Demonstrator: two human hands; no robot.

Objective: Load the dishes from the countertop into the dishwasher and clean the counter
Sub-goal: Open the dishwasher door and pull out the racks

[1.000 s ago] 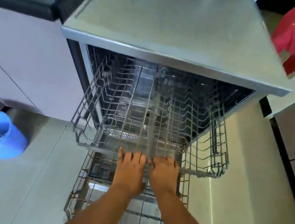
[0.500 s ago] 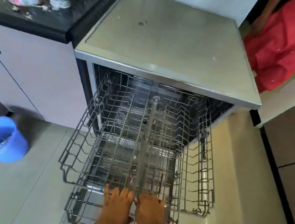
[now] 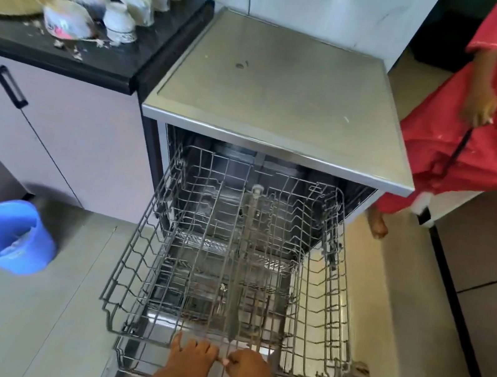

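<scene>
At the rack's front edge: left hand [image 3: 193, 364] and right hand [image 3: 246, 373] lie side by side, touching the front rail of the upper rack [image 3: 234, 284].
Left hand: fingers fairly straight, laid over the rail; a firm grasp cannot be told.
Right hand: fingers curled round the rail.
Arms: both forearms reach forward from the bottom edge.
Rack: pulled out of the dishwasher [image 3: 276, 94], long axis running toward the person, holding nothing.
Dishes: cups [image 3: 121, 19] crowded on the table [image 3: 123, 62], left of the dishwasher.
Floor: blue bucket [image 3: 3, 238].
</scene>
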